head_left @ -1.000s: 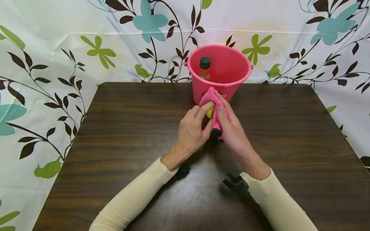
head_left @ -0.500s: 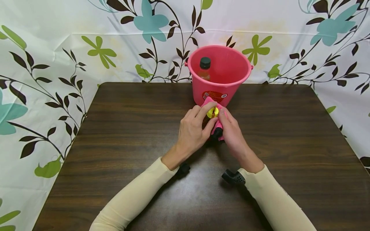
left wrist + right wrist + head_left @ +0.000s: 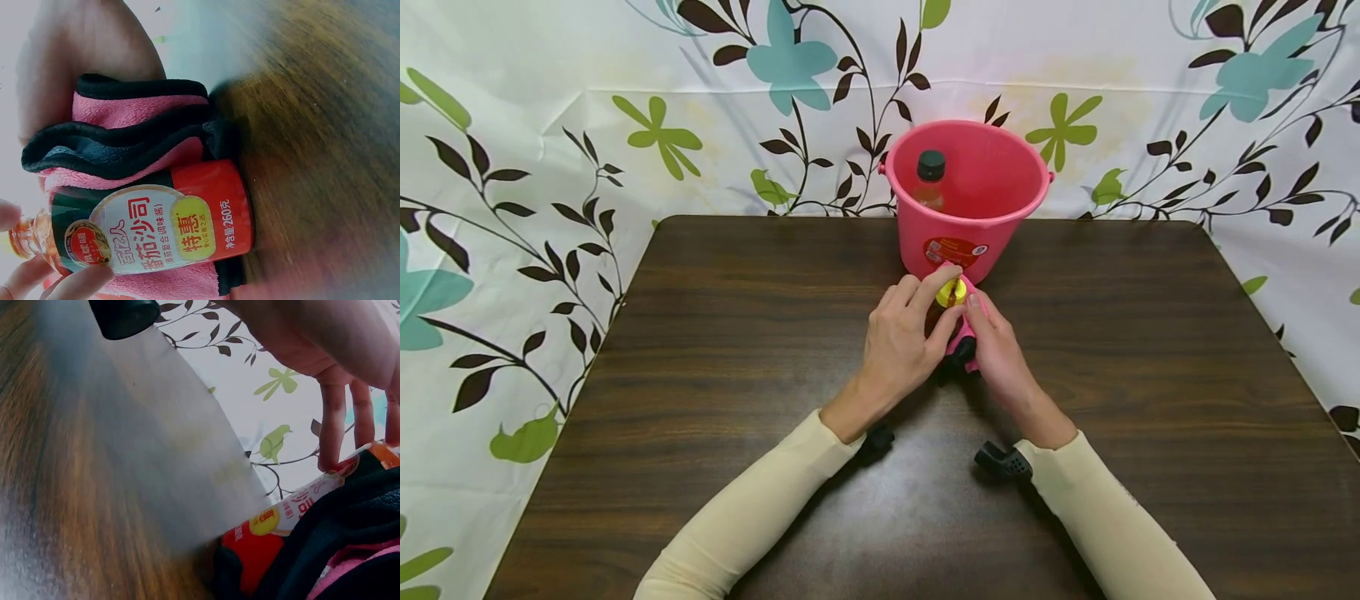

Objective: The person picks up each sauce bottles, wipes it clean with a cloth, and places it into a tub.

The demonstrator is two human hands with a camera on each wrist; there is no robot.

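A ketchup bottle with a red and white label (image 3: 150, 225) stands upright on the table in front of the bucket. Its yellow cap (image 3: 951, 293) shows between the hands in the head view. My left hand (image 3: 898, 329) holds the bottle near its neck, thumb and fingers about it. On the bottle's other side, my right hand (image 3: 1004, 360) grips a folded pink cloth with black edging (image 3: 128, 112). The cloth lies against the bottle, and part of it shows on the bottle's far side. Most of the right hand's fingers are hidden in the head view.
Just behind the hands a pink bucket (image 3: 913, 237) stands at the table's back edge. Inside it is another bottle with a dark green cap (image 3: 931, 165). Under everything is a dark wood table (image 3: 760, 333), backed by a flower-patterned curtain (image 3: 715, 50).
The right hand and cloth have come down and nearer to me, baring the yellow cap and the bucket's red label. The left hand has stayed in place on the bottle.
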